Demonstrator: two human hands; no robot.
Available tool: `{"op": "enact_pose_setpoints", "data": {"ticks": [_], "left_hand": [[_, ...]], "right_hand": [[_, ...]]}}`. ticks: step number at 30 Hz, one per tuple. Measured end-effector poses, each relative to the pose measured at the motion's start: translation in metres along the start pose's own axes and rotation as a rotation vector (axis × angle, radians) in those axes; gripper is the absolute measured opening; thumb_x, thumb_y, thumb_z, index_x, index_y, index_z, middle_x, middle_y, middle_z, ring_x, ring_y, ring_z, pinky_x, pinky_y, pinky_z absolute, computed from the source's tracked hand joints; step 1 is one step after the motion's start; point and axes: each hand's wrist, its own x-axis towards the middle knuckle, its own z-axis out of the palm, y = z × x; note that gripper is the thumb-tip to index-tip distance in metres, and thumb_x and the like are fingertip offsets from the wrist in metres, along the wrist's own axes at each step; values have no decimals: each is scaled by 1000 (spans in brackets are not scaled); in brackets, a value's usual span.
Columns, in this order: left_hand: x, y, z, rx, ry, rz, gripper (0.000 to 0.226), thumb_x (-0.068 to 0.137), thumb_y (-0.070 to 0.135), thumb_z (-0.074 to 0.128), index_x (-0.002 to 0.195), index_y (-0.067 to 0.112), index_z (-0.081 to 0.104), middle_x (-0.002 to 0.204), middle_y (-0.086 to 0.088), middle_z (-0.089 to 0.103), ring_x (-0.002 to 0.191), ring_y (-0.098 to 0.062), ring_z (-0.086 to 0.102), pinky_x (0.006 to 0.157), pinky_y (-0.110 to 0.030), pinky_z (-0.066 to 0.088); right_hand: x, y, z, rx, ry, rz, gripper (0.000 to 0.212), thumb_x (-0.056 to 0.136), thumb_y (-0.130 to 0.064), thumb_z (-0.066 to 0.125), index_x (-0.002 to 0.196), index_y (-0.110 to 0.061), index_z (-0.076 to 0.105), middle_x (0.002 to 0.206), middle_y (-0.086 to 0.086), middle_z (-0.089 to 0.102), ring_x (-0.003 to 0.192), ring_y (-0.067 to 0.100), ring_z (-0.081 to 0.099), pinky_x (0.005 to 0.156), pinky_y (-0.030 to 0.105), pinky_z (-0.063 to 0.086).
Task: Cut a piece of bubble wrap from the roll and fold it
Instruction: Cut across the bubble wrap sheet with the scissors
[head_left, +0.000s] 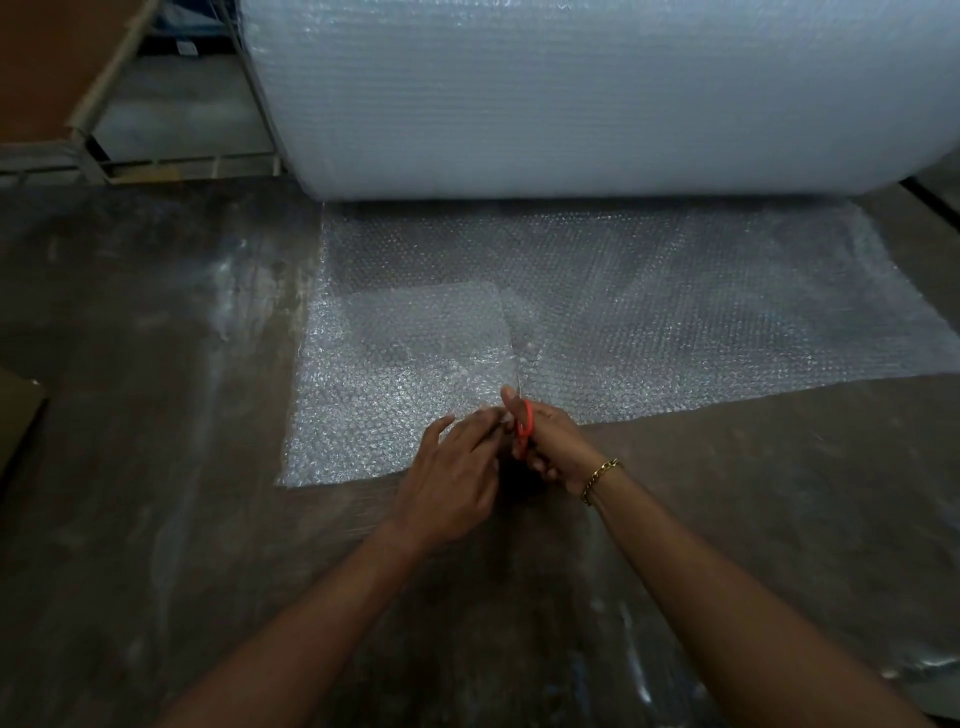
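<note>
1. Surface under everything looks like a dark floor (156, 519), not a worktop; both forearms reach out over it.
2. Left hand (449, 478) lies flat, fingers (441, 423) spread and lightly curled, pinning the near edge of the bubble wrap sheet (675, 312); pressing rather than pinching, as far as visible.
3. Right hand (545, 441), gold bracelet (600, 478) on the wrist, is closed around the red-handled scissors (524, 428); blade opening too blurred to tell.
4. Scissors sit at the sheet's near edge, blades pointing toward the roll. A line runs ahead of the blades; cut or crease, can't tell.
5. Sheet lies unrolled on the floor, its left part looks doubled over.
6. Big bubble wrap roll (571, 93) lies behind, sheet apparently attached.
7. Progress: cutting just started, early stage. Left: finish cut, free the piece, fold.
</note>
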Motion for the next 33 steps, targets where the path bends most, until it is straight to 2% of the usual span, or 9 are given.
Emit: {"op": "enact_pose_setpoints", "data": {"ticks": [11, 16, 23, 28, 33], "left_hand": [[2, -2, 0, 19, -38, -14, 52, 90, 27, 46, 139, 15, 56, 150, -2, 49, 138, -16, 46, 115, -43, 30], [4, -3, -1, 11, -28, -5, 48, 89, 26, 46, 133, 15, 59, 146, -4, 52, 135, -18, 49, 113, -45, 33], [4, -2, -2, 5, -35, 2, 53, 89, 26, 46, 140, 14, 55, 150, -3, 49, 138, -17, 47, 113, -46, 36], [4, -1, -2, -10, -43, 1, 52, 91, 25, 47, 141, 14, 54, 153, -1, 45, 141, -16, 43, 114, -45, 33], [4, -1, -1, -6, -23, 0, 51, 89, 24, 51, 139, 13, 55, 151, -3, 48, 137, -17, 46, 113, -46, 36]], "right_hand": [[2, -4, -3, -15, -10, -5, 48, 86, -75, 57, 81, -27, 60, 61, -3, 57, 40, 7, 39, 38, 15, 24], [4, -3, -2, -43, 8, -24, 48, 89, -70, 57, 96, -23, 65, 57, -5, 56, 38, 6, 38, 37, 15, 25], [6, -12, -1, -23, 0, 15, 52, 85, -78, 55, 77, -26, 57, 58, -3, 59, 38, 8, 40, 38, 15, 23], [9, -14, -3, -33, -8, 24, 60, 81, -82, 53, 75, -22, 55, 60, 1, 59, 40, 10, 41, 41, 18, 23], [9, -13, -4, -50, -3, 0, 54, 83, -77, 58, 81, -23, 60, 59, -3, 57, 39, 8, 39, 39, 17, 24]]}}
